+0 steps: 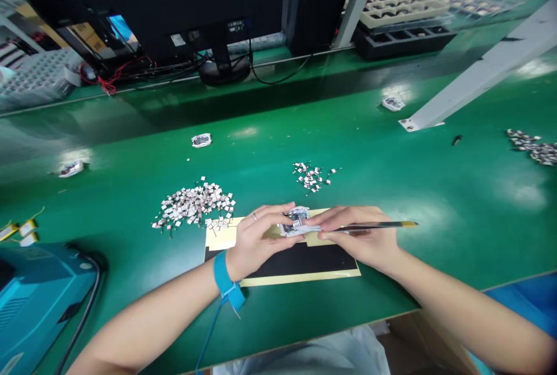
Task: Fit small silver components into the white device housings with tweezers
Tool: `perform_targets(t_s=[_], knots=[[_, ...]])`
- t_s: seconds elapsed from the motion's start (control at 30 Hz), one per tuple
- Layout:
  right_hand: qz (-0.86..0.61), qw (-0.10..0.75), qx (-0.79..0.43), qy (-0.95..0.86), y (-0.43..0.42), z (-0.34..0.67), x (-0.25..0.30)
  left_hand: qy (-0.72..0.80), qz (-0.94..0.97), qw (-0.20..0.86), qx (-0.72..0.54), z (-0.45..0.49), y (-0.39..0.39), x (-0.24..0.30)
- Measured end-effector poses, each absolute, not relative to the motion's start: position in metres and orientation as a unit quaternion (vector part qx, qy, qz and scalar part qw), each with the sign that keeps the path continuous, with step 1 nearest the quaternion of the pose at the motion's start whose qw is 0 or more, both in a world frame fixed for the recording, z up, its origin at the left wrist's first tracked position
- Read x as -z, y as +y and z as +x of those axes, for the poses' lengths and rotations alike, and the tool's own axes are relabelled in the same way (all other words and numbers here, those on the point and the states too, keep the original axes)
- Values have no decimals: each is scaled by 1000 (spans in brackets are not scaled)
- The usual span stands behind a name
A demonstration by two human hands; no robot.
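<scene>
Left hand [256, 241] pinched the small white-and-silver circuit module [298, 223] above the black, yellow-edged adhesive sheet [300, 262], apparently to steady it, while the right hand [352, 235] gripped a slender black gold-tipped tool [374, 225].

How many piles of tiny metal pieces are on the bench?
3: a large pile beside the left hand, a smaller one further forward, one at the far right edge. More may lie out of view.
</scene>
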State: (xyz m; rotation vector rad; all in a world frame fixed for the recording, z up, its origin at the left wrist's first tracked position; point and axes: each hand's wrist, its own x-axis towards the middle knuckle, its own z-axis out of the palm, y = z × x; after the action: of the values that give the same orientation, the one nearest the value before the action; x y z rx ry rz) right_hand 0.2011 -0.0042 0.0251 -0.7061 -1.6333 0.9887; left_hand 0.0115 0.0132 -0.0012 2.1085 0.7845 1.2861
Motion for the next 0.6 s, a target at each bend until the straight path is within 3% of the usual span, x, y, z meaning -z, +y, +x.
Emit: perform_targets(t_s=[0.6], knots=[[-312, 530, -418, -669, -3, 201, -24, 297, 780, 276, -476, 13, 14, 2]])
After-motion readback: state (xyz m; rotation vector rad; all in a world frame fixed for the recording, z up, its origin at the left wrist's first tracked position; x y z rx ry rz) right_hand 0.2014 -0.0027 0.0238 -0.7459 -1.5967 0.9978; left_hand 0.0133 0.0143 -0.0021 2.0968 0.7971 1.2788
